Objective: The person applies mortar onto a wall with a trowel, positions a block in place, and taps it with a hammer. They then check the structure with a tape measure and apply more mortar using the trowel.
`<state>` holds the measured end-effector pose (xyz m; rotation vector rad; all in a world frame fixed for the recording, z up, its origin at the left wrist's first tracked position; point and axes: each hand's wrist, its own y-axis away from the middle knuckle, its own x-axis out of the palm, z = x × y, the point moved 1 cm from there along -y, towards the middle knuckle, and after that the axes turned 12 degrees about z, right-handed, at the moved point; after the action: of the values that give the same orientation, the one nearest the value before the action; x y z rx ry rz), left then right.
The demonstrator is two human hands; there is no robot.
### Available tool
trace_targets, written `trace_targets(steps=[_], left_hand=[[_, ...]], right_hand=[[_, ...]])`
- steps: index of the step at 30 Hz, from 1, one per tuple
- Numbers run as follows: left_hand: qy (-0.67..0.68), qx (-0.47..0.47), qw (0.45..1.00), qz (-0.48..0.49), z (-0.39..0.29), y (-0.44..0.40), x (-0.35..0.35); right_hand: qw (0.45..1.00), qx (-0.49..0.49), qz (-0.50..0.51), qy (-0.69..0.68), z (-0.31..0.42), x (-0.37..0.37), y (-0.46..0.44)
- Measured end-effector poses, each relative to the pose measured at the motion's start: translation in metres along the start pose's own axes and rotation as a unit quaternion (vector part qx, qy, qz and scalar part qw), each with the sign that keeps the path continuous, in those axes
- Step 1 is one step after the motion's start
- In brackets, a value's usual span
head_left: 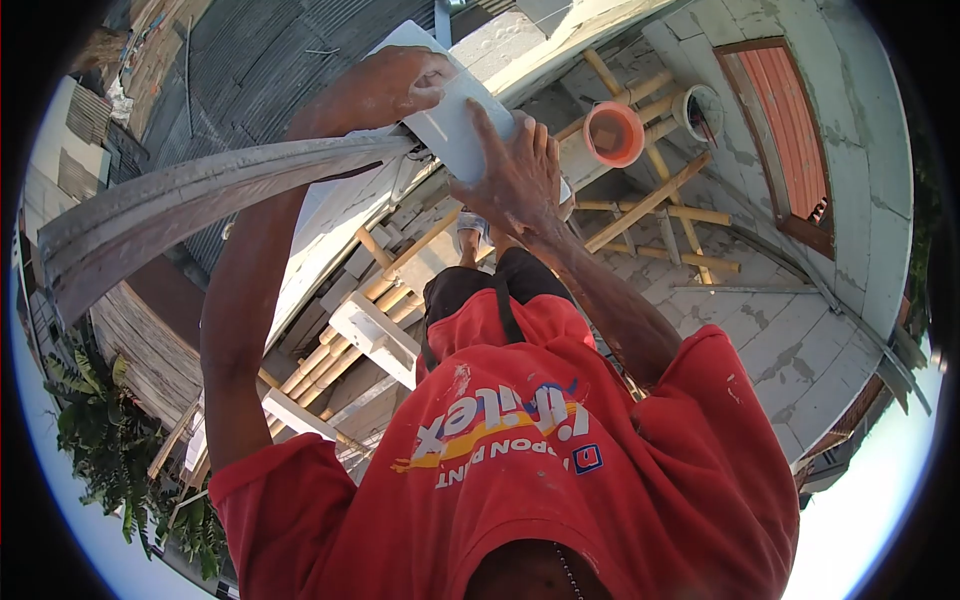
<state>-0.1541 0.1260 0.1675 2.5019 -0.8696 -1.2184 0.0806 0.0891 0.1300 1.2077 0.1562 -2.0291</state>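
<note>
A pale grey, flat-faced block (455,130) is in front of me at arm's reach, under both hands. My left hand (405,80) lies across its upper left part with the fingers curled in; whether something small is pinched in them I cannot make out. My right hand (515,170) grips the block's lower right side, index finger stretched along the face and the other fingers bent over the edge. A long weathered grey bar (230,185) runs from the left over my left forearm, its end close to the block's lower left edge.
Below me are bamboo poles (650,200) and white boards (375,330) of a scaffold. An orange bucket (613,135) and a pale bucket (698,112) stand on poles to the right. Grey block walls (860,210) surround a framed opening (780,140). Corrugated roofing (270,70) lies at upper left.
</note>
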Motion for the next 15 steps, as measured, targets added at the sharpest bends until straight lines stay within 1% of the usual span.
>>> trace_targets(steps=[3,6,9,12,13,15], left_hand=[[-0.007,-0.005,0.999,-0.045,0.007,0.004,-0.002],[-0.076,-0.018,0.987,-0.143,0.022,0.016,-0.007],[-0.09,-0.097,0.97,-0.205,0.044,0.026,-0.009],[-0.133,-0.077,0.96,-0.235,0.057,0.038,-0.01],[-0.083,-0.083,0.969,-0.217,0.058,0.041,-0.011],[-0.064,-0.092,0.97,-0.214,0.058,0.045,-0.005]], right_hand=[[1.0,0.0,0.004,-0.001,0.001,0.0,-0.002],[0.999,-0.008,-0.014,0.04,0.001,0.002,-0.003],[0.999,0.003,-0.012,0.041,0.004,0.0,-0.003],[0.999,0.029,0.016,0.033,0.005,0.004,-0.006],[0.999,0.026,0.009,0.042,0.004,0.005,-0.005],[0.999,0.02,0.005,0.05,0.005,0.004,-0.004]])
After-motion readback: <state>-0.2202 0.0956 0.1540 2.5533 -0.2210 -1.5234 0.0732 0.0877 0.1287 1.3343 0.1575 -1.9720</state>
